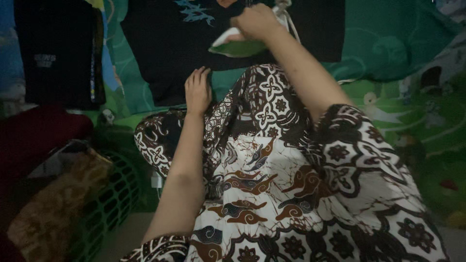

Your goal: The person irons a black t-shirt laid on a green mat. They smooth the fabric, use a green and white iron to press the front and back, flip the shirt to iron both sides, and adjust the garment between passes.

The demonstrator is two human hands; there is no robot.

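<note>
While we iron, we list: green patterned mat [388,43], bearing the black shirt [165,48] spread flat; right hand [255,22], fingers closed on the iron [238,46] at its lower hem; left hand [198,90], fingers flat, should keep the hem taut.

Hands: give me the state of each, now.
Left hand: open, lying flat on the black shirt, holding nothing.
Right hand: closed around the handle of the iron.

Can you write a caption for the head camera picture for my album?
Right hand holds an iron on a black shirt while the left hand presses its edge.
</note>
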